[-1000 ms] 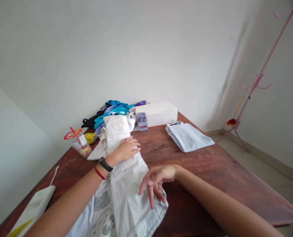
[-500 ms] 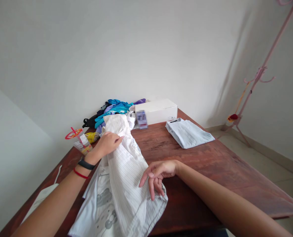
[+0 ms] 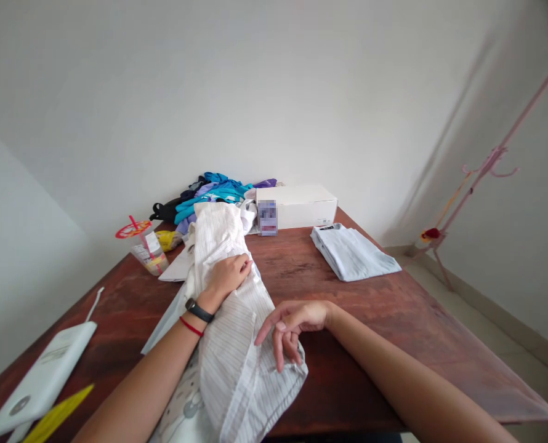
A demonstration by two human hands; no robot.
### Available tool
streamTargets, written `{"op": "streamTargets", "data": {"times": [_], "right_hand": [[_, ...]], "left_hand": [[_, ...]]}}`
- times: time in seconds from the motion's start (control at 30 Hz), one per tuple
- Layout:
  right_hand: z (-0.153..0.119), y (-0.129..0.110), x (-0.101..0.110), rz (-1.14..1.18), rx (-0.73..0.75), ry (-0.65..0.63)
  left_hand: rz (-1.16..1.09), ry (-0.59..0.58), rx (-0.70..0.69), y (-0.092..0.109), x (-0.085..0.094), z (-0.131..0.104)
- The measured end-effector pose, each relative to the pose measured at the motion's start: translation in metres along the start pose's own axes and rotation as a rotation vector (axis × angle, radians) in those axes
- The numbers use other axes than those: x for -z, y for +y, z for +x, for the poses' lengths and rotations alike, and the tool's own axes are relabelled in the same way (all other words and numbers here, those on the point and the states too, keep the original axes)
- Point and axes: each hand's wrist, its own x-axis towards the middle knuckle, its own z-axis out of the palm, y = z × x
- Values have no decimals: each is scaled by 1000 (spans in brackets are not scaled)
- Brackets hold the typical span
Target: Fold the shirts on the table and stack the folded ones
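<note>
A white garment with thin grey stripes (image 3: 230,344) lies lengthwise on the table in front of me, with creases and a folded-over layer. Grey printed pictures show on the cloth at its near left. My left hand (image 3: 230,274), with a black band and a red cord at the wrist, rests on its upper middle, the fingers curled down against the cloth. Over the near right edge hangs my right hand (image 3: 292,329), palm partly turned up. Its index finger stretches out and the other fingers bend loosely, apart from one another.
A folded light-blue garment (image 3: 354,252) lies right of centre. At the back are a white box (image 3: 297,206), a small blurred packet (image 3: 268,218) and a clothes heap (image 3: 218,194). To the left stand a lidded plastic cup (image 3: 149,249) and a white device with a cord (image 3: 47,375).
My left hand has moved right and nearer across the striped garment, whose left part now lies folded over. My right hand stays nearly in place. The view has shifted, showing more of the table's left.
</note>
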Motion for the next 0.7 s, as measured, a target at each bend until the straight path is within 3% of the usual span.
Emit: {"op": "streamTargets", "data": {"times": [0.1, 0.27, 0.7], "right_hand": [[-1, 1, -1, -3, -9, 17], [-1, 1, -1, -12, -37, 67], [-3, 7, 1, -62, -82, 144]], "left_hand": [[-170, -39, 29, -3, -6, 0], [-357, 35, 40, -5, -7, -1], [-411, 43, 19, -9, -21, -3]]}}
